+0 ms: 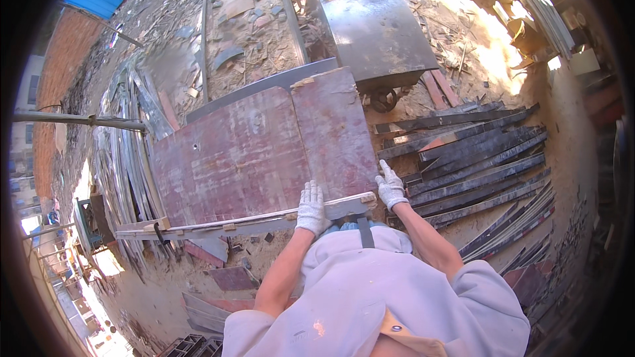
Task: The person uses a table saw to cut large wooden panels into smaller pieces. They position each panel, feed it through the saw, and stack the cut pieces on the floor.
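Note:
In front of me lie two worn reddish-brown boards side by side: a wide board (231, 155) on the left and a narrower board (336, 133) with a chipped far edge on the right. My left hand (311, 210), in a pale work glove, rests flat with fingers stretched over the near edge, close to the seam between them. My right hand (390, 186), gloved too, is at the narrower board's right edge, fingers extended and pointing away from me. A long wooden strip (248, 222) runs along the boards' near side, and a small dark clamp-like piece (161, 233) sits near its left end.
A shiny metal-topped table (377, 23) stands beyond the boards, with rails (291, 16) to its left. Dark planks (476, 158) are stacked at the right. Long strips (129, 158) lie at the left, near a horizontal pole (79, 118). Wood scraps (248, 10) litter the ground.

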`<state>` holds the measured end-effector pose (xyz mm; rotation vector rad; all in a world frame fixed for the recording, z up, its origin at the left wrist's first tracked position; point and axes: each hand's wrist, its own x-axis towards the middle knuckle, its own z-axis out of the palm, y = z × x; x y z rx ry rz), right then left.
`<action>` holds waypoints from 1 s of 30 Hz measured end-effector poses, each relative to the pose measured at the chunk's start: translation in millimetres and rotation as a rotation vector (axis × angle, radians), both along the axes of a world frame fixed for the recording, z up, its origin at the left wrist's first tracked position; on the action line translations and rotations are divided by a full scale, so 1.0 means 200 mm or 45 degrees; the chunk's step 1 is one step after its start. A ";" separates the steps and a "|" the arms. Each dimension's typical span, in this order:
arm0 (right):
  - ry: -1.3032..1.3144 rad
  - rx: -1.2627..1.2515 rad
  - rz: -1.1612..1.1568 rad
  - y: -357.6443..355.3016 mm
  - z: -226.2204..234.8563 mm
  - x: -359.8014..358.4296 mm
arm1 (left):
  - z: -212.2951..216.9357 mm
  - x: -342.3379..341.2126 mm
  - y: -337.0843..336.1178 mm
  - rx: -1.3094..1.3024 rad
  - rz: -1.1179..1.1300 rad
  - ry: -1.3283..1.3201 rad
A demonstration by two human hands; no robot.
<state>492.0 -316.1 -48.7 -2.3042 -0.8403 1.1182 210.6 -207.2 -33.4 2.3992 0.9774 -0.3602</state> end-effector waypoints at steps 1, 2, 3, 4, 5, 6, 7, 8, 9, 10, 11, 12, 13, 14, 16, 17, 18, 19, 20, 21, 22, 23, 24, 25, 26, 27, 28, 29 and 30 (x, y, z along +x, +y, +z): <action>-0.205 0.083 0.169 -0.09 -0.12 0.01 | 0.01 0.00 0.00 0.009 -0.005 0.029; -0.412 0.167 0.329 -0.13 -0.14 0.02 | 0.01 0.01 0.00 0.019 -0.018 0.057; -0.438 0.096 0.483 -0.17 -0.16 0.03 | 0.00 0.02 0.00 0.029 -0.032 0.084; -0.493 0.130 0.598 -0.19 -0.18 0.04 | 0.01 0.01 0.00 0.032 -0.024 0.083; -0.553 0.159 0.708 -0.22 -0.18 0.05 | 0.00 0.02 -0.01 0.033 -0.021 0.076; -0.612 0.187 0.818 -0.24 -0.18 0.06 | 0.00 0.02 -0.01 0.034 -0.019 0.069; -0.618 0.212 0.839 -0.24 -0.20 0.07 | -0.01 0.02 0.00 0.037 -0.005 0.061; -0.667 0.242 0.854 -0.24 -0.24 0.07 | -0.02 0.01 -0.01 0.033 0.006 0.061; -0.722 0.275 0.857 -0.23 -0.28 0.07 | -0.01 0.01 -0.01 0.035 0.008 0.058; -0.777 0.307 0.863 -0.23 -0.32 0.07 | -0.01 0.01 0.00 0.037 0.011 0.056; -0.801 0.286 0.873 -0.22 -0.32 0.09 | 0.00 0.03 0.02 0.032 0.005 0.061; -0.830 0.273 0.881 -0.21 -0.31 0.10 | 0.01 0.04 0.03 0.039 -0.008 0.065; -0.859 0.260 0.891 -0.21 -0.31 0.11 | 0.02 0.06 0.04 0.044 -0.019 0.069; -0.881 0.252 0.915 -0.20 -0.29 0.11 | 0.01 0.05 0.03 0.048 -0.015 0.079; -0.878 0.287 0.859 -0.19 -0.24 0.10 | -0.01 0.03 0.02 0.091 -0.010 0.061; -0.881 0.302 0.826 -0.20 -0.24 0.11 | -0.02 0.04 0.02 0.113 -0.013 0.047; -0.908 0.320 0.826 -0.19 -0.25 0.11 | -0.02 0.04 0.02 0.129 -0.012 0.044; -0.934 0.337 0.826 -0.19 -0.25 0.10 | -0.03 0.03 0.02 0.144 -0.011 0.040; -0.962 0.350 0.821 -0.19 -0.27 0.11 | -0.01 0.05 0.03 0.157 -0.017 0.036; -0.975 0.340 0.839 -0.20 -0.28 0.11 | 0.00 0.06 0.03 0.096 -0.007 0.058; -1.005 0.337 0.842 -0.20 -0.30 0.11 | 0.02 0.06 0.03 0.096 -0.008 0.053; -1.038 0.338 0.842 -0.20 -0.30 0.10 | 0.01 0.06 0.03 0.102 -0.009 0.048; -1.071 0.339 0.844 -0.20 -0.31 0.09 | 0.01 0.05 0.02 0.107 -0.009 0.042; -1.049 0.315 0.844 -0.19 -0.31 0.08 | 0.00 0.04 0.02 0.128 -0.011 0.049; -1.077 0.313 0.851 -0.18 -0.32 0.09 | -0.01 0.05 0.02 0.148 -0.011 0.056; -1.105 0.311 0.860 -0.18 -0.32 0.09 | -0.01 0.05 0.02 0.167 -0.008 0.063; -1.133 0.310 0.870 -0.18 -0.33 0.09 | -0.02 0.04 0.02 0.156 -0.009 0.077; -1.188 0.310 0.868 -0.20 -0.36 0.10 | 0.00 0.07 0.02 0.146 -0.023 0.082; -1.209 0.310 0.877 -0.21 -0.38 0.10 | 0.01 0.07 0.00 0.134 -0.023 0.098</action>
